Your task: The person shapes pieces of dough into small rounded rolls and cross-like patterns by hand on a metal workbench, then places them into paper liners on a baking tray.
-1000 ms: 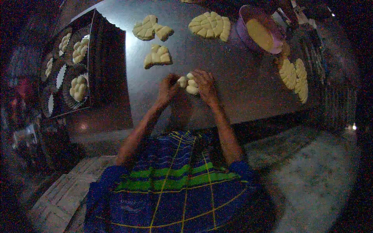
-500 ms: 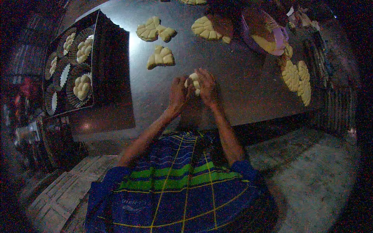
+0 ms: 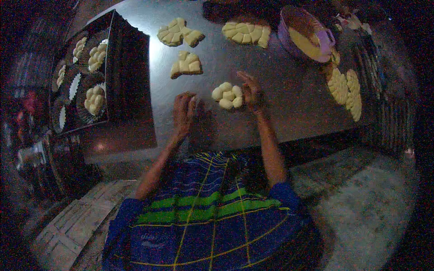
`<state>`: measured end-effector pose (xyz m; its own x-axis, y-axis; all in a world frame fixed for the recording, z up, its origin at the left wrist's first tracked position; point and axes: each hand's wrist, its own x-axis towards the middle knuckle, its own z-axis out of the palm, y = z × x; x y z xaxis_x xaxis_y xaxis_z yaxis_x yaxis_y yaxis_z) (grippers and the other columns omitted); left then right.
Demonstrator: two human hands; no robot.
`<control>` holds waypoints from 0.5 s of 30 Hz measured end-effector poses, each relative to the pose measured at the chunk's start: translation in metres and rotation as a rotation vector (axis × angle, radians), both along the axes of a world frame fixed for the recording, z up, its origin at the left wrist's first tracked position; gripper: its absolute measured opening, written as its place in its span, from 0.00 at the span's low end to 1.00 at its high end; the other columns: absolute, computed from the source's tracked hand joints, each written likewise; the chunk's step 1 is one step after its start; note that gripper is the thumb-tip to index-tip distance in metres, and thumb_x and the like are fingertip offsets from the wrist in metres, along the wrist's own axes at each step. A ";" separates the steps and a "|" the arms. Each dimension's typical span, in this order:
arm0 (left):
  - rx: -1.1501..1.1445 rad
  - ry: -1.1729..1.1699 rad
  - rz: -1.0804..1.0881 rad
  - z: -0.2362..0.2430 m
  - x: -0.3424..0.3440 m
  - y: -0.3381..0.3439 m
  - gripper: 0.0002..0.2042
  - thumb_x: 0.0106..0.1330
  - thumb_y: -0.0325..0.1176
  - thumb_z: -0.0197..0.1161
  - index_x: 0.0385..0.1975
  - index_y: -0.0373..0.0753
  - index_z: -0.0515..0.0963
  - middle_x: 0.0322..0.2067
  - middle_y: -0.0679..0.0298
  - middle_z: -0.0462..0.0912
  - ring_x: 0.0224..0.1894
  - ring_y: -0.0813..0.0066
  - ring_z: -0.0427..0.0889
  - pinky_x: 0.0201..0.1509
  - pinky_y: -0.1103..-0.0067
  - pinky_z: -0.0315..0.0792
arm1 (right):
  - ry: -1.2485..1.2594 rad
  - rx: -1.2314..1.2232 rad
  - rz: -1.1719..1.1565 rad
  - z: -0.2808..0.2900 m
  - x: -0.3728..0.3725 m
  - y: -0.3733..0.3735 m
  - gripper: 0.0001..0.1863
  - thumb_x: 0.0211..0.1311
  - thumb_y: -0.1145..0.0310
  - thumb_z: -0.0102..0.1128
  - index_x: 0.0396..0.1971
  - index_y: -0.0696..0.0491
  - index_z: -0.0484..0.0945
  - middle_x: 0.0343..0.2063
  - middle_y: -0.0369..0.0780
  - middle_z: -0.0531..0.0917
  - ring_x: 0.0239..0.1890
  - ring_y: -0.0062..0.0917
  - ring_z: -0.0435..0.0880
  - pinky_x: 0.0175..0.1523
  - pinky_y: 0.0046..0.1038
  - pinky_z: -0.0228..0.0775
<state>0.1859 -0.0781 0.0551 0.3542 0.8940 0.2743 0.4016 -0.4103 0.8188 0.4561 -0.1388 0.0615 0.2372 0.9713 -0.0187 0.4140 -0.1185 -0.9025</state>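
Observation:
A round cluster of pale dough balls (image 3: 227, 95), set like a flower with one ball in the middle, lies on the dark tabletop between my hands. My right hand (image 3: 253, 93) is close against its right side, fingers stretched forward and apart. To the left of the cluster, some way off, my left hand (image 3: 184, 112) hovers over the table with loosely bent fingers, thumb apart from them; a pale spot at its fingertips is too blurred to make out. Beyond lie a small lump of scored dough (image 3: 186, 64), a fish-like dough piece (image 3: 179, 32) and a longer segmented one (image 3: 246, 33).
On the left stands a dark box (image 3: 110, 58) with fluted paper cups, some holding dough clusters. A lilac bowl (image 3: 284, 38) with yellowish contents stands at the far right. Flat scored dough (image 3: 346, 92) lies near the table's right edge.
Both hands have drawn apart from the dough cluster, the left hand moving left and the right hand slightly right. The cluster is now uncovered. A dark shape over the far segmented dough has shifted away.

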 end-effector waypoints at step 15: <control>0.158 0.072 0.410 -0.023 -0.111 -0.041 0.06 0.64 0.29 0.59 0.38 0.39 0.78 0.36 0.55 0.81 0.41 0.54 0.80 0.42 0.65 0.74 | -0.827 0.518 1.037 0.000 0.009 0.057 0.38 0.42 0.44 0.72 0.56 0.42 0.75 0.58 0.44 0.71 0.60 0.45 0.69 0.63 0.50 0.62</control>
<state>0.0750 -0.1187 0.0325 0.0020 0.9134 0.4070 0.6106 -0.3234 0.7229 0.4649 -0.0820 0.0614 -0.8070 0.5631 0.1777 0.5282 0.8230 -0.2092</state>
